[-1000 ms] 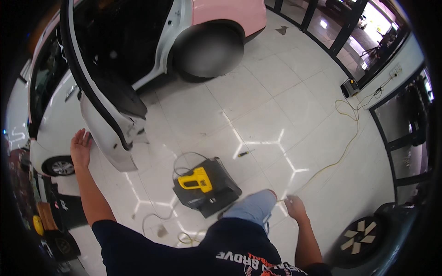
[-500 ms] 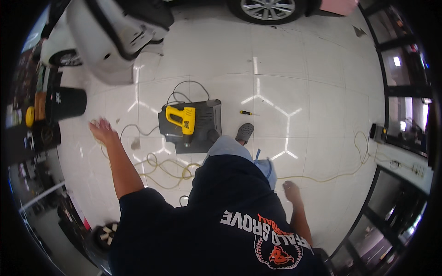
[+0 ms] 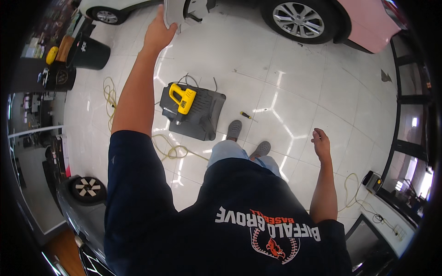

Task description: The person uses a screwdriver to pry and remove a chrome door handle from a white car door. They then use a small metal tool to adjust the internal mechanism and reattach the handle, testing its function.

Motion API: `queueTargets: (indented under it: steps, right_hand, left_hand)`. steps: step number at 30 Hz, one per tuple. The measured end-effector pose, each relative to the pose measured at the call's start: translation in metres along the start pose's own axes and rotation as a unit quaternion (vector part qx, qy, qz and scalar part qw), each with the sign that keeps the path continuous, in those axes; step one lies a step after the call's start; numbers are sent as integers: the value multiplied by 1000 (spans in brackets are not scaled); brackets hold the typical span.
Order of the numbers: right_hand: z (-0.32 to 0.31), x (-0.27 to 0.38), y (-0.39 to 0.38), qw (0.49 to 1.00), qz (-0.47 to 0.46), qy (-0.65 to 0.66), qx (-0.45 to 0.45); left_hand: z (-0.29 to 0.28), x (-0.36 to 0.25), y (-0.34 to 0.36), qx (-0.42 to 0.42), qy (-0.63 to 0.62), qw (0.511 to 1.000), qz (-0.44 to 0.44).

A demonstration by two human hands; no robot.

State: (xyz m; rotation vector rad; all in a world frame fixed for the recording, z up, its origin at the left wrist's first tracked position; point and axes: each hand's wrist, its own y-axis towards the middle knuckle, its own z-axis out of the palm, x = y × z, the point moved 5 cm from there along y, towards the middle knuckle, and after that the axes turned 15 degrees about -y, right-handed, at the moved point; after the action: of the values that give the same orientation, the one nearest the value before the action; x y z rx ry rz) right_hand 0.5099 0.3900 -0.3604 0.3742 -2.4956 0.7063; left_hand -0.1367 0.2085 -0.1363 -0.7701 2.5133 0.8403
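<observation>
My left hand (image 3: 159, 34) reaches far forward at the upper left, on the edge of a white car door (image 3: 174, 11). The thumb lies apart from the fingers, with the panel's edge between them; the fingertips are partly hidden at the frame's top. Out to my right, my right hand (image 3: 321, 145) hangs over the floor, holding nothing, its fingers loosely bent and apart. Ahead of my feet, a yellow heat gun (image 3: 185, 100) lies on a dark grey plastic panel (image 3: 202, 122). Right of the panel, a yellow-and-black screwdriver (image 3: 246, 115) rests on the tiles.
A pale yellow cord (image 3: 172, 152) loops across the floor near my feet. At the left stand a dark bin (image 3: 92, 54) and a loose wheel (image 3: 89, 187). Ahead is a pink car (image 3: 370, 25); a black-and-yellow device (image 3: 372, 181) sits by the right wall.
My left hand has moved up and right onto the door's edge. My right hand has swung forward and outward. The view has shifted, and both my shoes now show.
</observation>
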Motion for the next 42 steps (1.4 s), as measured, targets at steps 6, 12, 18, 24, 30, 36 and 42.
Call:
queueTargets:
  steps: [6, 12, 18, 24, 30, 36, 42]
  right_hand:
    - [33, -75, -28, 993, 18, -77, 82]
    - [83, -148, -72, 963, 100, -175, 178]
    - [170, -156, -50, 942, 259, 51, 208]
    - [177, -124, 40, 952, -11, -205, 227]
    - [141, -120, 104, 918, -85, -282, 266]
    - [-3, -9, 279, 964, -14, -43, 263]
    - [-98, 335, 320, 942, -269, 118, 163]
  left_hand:
    - [58, -52, 39, 39, 53, 992, -106]
    - [115, -76, 65, -16, 88, 995, -37]
    - [127, -91, 83, -31, 85, 995, 52]
    - [168, -87, 106, -20, 58, 994, -89]
    - [185, -144, 104, -92, -15, 990, -107]
    - [188, -122, 81, -158, -91, 960, -213]
    - [191, -125, 68, -173, -125, 947, -241]
